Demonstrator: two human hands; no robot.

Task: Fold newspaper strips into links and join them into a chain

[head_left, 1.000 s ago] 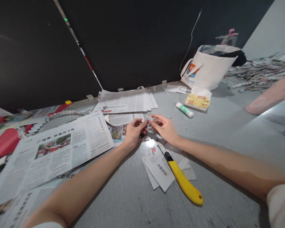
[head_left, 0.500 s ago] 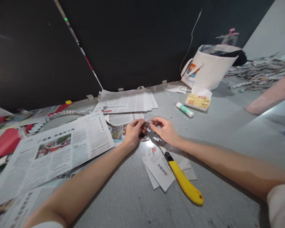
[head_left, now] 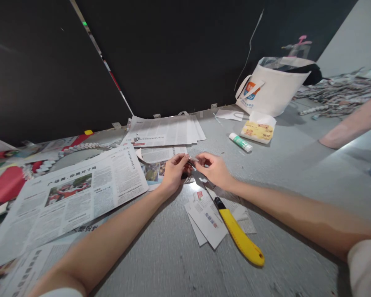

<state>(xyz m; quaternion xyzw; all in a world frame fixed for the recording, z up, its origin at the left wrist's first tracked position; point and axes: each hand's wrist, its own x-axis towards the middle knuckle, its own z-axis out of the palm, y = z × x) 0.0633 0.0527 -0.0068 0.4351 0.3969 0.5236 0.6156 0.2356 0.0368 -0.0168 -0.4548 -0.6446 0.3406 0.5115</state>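
Observation:
Between both hands is a small folded piece of newspaper [head_left: 192, 160], mostly covered by the fingers. My left hand [head_left: 174, 173] pinches its left side, fingers curled. From the right, my right hand [head_left: 214, 168] holds its other side between thumb and fingers. Just below the hands lies a yellow-handled utility knife [head_left: 241, 238], its blade pointing up toward them. Under and beside the blade are several cut paper pieces [head_left: 206, 222]. Close behind my left hand, printed newspaper [head_left: 153, 172] with a colour picture lies on the grey surface.
Newspaper sheets [head_left: 95, 187] spread over the left side, with a stack [head_left: 163, 132] at the back by the dark wall. A glue stick [head_left: 240, 142], a tissue pack [head_left: 258, 131] and a white bag [head_left: 273, 90] stand right. Twisted paper strips [head_left: 336, 93] pile up far right.
The fingers have shifted slightly on the small paper piece, and its pale strip now shows at a different angle. The knife and papers stay where they were.

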